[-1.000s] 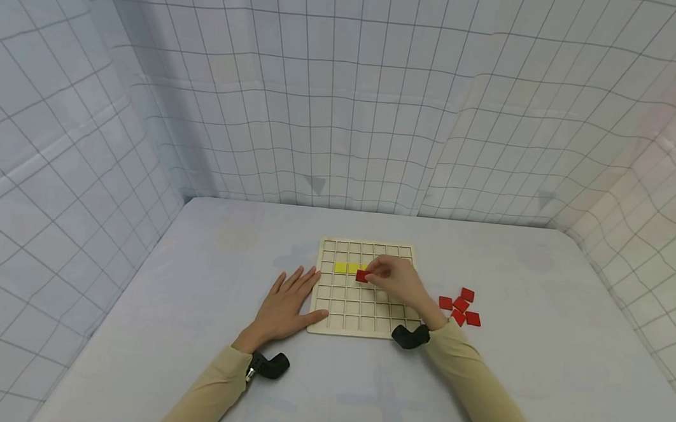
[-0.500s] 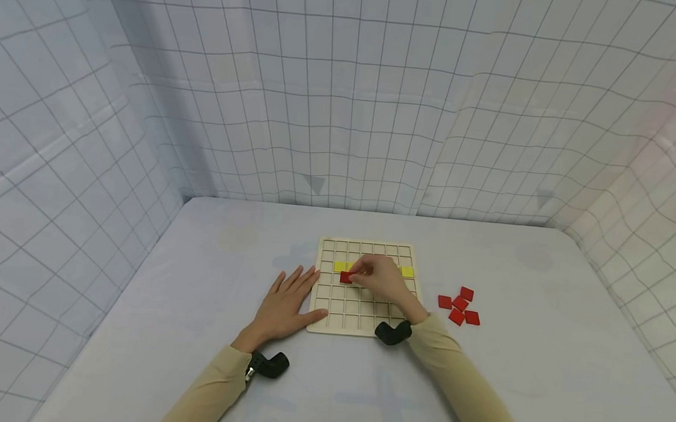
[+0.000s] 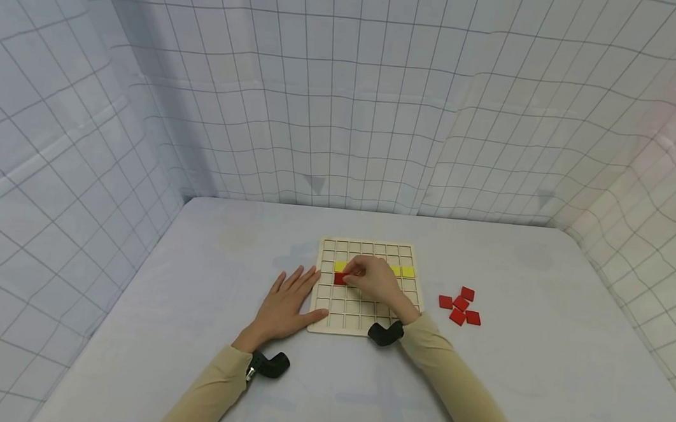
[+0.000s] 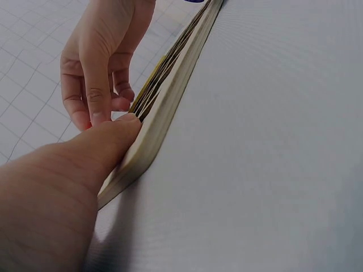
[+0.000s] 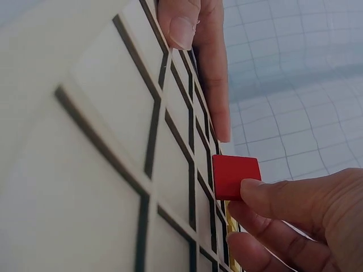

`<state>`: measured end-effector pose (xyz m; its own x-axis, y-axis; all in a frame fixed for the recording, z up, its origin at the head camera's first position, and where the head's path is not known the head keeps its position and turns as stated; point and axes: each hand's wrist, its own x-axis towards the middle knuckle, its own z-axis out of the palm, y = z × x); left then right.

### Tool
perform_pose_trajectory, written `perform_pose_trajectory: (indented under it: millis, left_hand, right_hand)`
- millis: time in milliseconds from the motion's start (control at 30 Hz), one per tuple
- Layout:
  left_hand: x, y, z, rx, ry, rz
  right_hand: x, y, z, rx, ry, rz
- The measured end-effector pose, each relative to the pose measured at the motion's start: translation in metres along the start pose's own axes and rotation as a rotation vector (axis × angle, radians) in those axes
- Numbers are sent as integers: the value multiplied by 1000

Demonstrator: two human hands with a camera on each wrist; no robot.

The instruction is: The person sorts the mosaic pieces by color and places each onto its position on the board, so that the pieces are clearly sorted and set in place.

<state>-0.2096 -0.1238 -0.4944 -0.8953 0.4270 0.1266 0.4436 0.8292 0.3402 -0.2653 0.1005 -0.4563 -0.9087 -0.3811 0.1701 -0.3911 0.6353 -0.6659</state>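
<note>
A pale wooden grid board (image 3: 336, 322) lies on the table, with a row of yellow tiles (image 3: 407, 272) in its cells, partly hidden behind my right hand (image 3: 372, 280). That hand pinches a red square tile (image 5: 232, 177) between thumb and fingers, at a cell just below the left end of the yellow row. In the right wrist view the tile's edge is right at the grid ridges. My left hand (image 3: 285, 309) lies flat with spread fingers at the board's left side, its thumb (image 4: 116, 136) over the rim and its fingertips by the edge.
Several loose red tiles (image 3: 460, 303) lie in a small group on the white table (image 3: 537, 349), to the right of the board. White grid-lined curtains (image 3: 366, 110) stand behind the table and along both sides.
My right hand has moved left across the board with the red tile, from the middle columns to near the left end of the yellow row. My left hand has stayed put.
</note>
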Motion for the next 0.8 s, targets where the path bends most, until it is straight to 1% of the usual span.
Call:
perform_pose_trajectory:
  millis: [233,333,567,800]
  left_hand:
    - [0,1,0,1,27,14]
    - [-1,1,0,8,31,11]
    - [-1,2,-1,5,20,-2]
    - [-1,1,0,0,26,3]
  right_hand:
    - [0,-4,0,-34,-13,24]
    - [1,-4,0,-47,-23,29]
    - [3,-1,2,-69,-22,24]
    - [5,0,5,-104,-16,19]
